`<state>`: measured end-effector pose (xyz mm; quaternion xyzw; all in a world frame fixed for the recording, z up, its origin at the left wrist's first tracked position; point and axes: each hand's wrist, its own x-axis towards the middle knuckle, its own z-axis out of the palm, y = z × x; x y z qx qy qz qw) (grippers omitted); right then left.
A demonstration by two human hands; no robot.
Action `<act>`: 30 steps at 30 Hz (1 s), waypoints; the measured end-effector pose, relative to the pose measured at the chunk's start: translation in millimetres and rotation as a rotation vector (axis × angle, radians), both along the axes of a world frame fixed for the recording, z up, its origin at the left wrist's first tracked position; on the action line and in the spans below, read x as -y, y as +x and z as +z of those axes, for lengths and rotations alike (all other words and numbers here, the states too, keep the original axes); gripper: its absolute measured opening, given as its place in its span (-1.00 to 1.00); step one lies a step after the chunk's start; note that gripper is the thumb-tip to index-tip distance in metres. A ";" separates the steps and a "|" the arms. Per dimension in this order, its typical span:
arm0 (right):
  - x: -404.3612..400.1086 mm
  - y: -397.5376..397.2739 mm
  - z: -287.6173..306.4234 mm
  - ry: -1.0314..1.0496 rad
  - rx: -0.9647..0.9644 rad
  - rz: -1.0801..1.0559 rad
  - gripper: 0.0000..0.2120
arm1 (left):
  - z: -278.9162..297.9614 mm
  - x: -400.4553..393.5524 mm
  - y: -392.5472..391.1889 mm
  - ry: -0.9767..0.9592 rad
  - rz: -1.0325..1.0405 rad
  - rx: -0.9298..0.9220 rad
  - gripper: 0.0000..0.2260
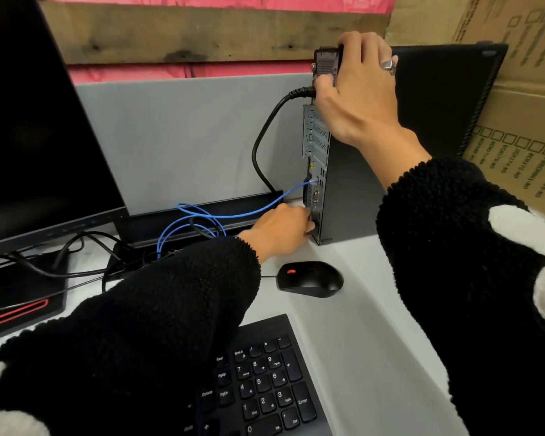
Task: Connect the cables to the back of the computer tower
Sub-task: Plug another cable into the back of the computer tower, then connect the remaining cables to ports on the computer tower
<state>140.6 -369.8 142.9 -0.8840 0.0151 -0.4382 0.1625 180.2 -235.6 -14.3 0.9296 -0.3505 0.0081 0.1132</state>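
While the computer tower [375, 171] stands upright on the bench [359, 341] with its back panel turned to the left, two cables are already in it: the blue network cable [233, 214] goes into a port in the lower half of the panel, and the thick black power cable [261, 146] reaches the top, just under the right hand [356, 86]. This hand grips the upper rear corner of the tower, thumb on the back face and fingers curled over the top edge, so I think it steadies the case. The left hand [280, 234] is low at the bottom of the panel, its fingers pressed against the ports; what it holds is hidden, so I cannot tell if a plug is between them. The mouse [310, 278] lies near the tower and its thin wire runs off to the left, and the keyboard [265, 382] is in front. In my judgement the task is about half done, and the mouse, keyboard and monitor [38, 121] cables probably remain
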 end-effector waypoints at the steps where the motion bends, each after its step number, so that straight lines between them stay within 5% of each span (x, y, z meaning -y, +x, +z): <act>1: 0.3 -1.1 0.8 0.002 -0.017 0.004 -0.57 | 6.5 -3.8 -2.0 0.007 -0.035 -0.029 -0.84; 5: 0.3 -7.3 1.8 0.009 -0.098 0.020 -0.41 | 33.6 -42.9 -12.8 -0.156 -0.130 -0.243 -0.56; 10: -14.4 -18.6 -10.9 0.065 -0.045 -0.005 -0.30 | 54.1 -108.0 -24.2 -0.391 -0.026 -0.502 -0.76; 14: -50.4 -35.9 -46.1 0.026 0.159 0.069 -0.58 | 46.8 -147.9 -29.3 -0.366 0.059 -0.320 -0.87; 17: -80.9 -46.4 -82.9 0.021 -0.033 0.232 -0.84 | 36.7 -168.4 -35.0 -0.430 0.113 -0.196 -0.92; 20: -103.5 -55.3 -118.9 0.074 -0.311 0.322 -0.90 | 29.6 -188.3 -44.0 -0.587 0.184 -0.234 -0.92; 24: -121.4 -62.0 -151.1 0.047 -0.674 0.476 -0.87 | 24.2 -222.0 -56.1 -0.263 0.189 -0.268 -0.92; 27: -137.2 -67.9 -166.4 -0.011 -0.854 0.591 -0.85 | 19.4 -239.6 -65.9 0.048 0.139 -0.478 -0.65; 30: -151.2 -70.9 -171.2 -0.093 -0.922 0.609 -0.70 | 6.7 -253.3 -67.9 0.080 0.091 -0.515 -0.40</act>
